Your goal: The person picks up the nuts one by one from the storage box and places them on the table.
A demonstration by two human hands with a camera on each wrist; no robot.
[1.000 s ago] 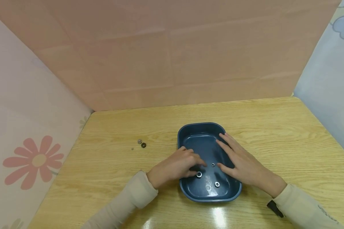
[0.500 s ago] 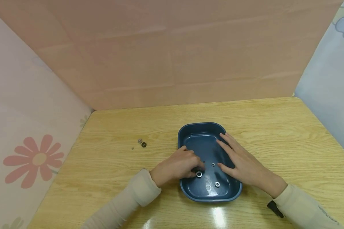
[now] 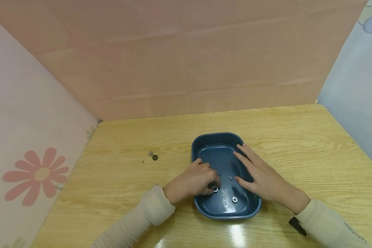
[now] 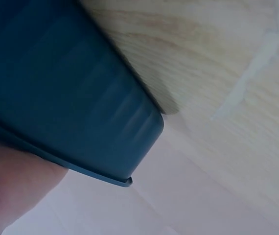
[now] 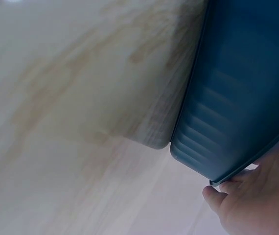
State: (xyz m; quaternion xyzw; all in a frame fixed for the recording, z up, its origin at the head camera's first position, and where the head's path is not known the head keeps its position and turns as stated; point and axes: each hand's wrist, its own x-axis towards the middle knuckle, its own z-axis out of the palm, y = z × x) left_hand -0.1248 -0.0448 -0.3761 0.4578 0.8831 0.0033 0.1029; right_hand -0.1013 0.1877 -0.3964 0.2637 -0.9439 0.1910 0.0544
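Observation:
A dark blue plastic tray (image 3: 227, 217) sits on the wooden table with several small metal nuts in it. My left hand (image 3: 196, 179) reaches over its left rim, index finger and thumb curled around a silver nut (image 3: 215, 189). Another silver nut (image 3: 234, 199) lies nearer the front, and a smaller nut (image 3: 230, 178) is close to my right thumb. My right hand (image 3: 260, 174) lies across the right rim, fingers spread and relaxed over the inside. Both wrist views show mainly the outer wall of the tray (image 4: 81, 103), with part of the left hand (image 4: 17, 181) and right hand (image 5: 259, 200).
Left of the tray on the table (image 3: 117, 193) lie a silver nut (image 3: 151, 153), a dark nut (image 3: 155, 157) and a tiny piece (image 3: 143, 161). A black object (image 3: 297, 226) shows by the right cuff. A pinkish backdrop (image 3: 186, 69) and side panels surround the table.
My left index finger has curled in toward the thumb, closing around the silver nut. A tiny dark spot behind that hand has come into view. The right hand stays in place.

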